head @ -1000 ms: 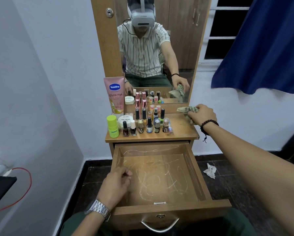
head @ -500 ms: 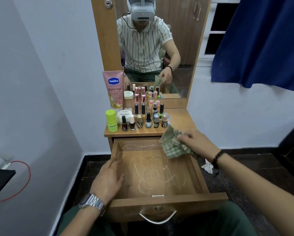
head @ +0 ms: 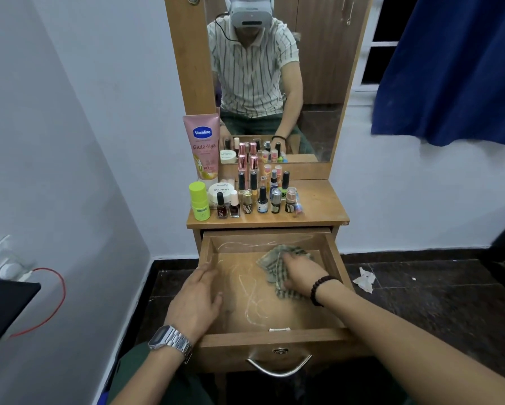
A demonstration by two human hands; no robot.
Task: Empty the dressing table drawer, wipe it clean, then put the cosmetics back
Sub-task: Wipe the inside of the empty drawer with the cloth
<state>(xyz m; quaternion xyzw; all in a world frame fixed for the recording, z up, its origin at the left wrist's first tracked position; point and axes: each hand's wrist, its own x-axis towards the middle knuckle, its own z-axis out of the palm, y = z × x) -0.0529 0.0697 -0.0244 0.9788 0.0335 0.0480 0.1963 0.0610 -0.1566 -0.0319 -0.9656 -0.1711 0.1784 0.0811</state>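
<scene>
The wooden drawer (head: 274, 336) stands pulled out, with white scribbled marks (head: 254, 302) across its floor. My right hand (head: 302, 273) lies flat on a green checked cloth (head: 270, 258) and presses it onto the drawer floor at the back right. My left hand (head: 198, 299) rests on the drawer's left wall, its fingers relaxed and its thumb inside. On the left half of the tabletop (head: 318, 203) stand the cosmetics: a pink Vaseline tube (head: 203, 147), a green stick (head: 199, 201), a white jar (head: 222, 190) and several nail polish bottles (head: 261, 200).
A small white piece (head: 279, 329) lies against the drawer's front wall. On the dark floor to the right is a crumpled tissue (head: 363, 279). A blue curtain (head: 450, 68) hangs at the upper right. A red wire (head: 52, 302) loops along the left wall.
My right hand took the cloth from the right of the tabletop, carried it down and set it on the drawer floor. My left hand slid onto the drawer's left wall.
</scene>
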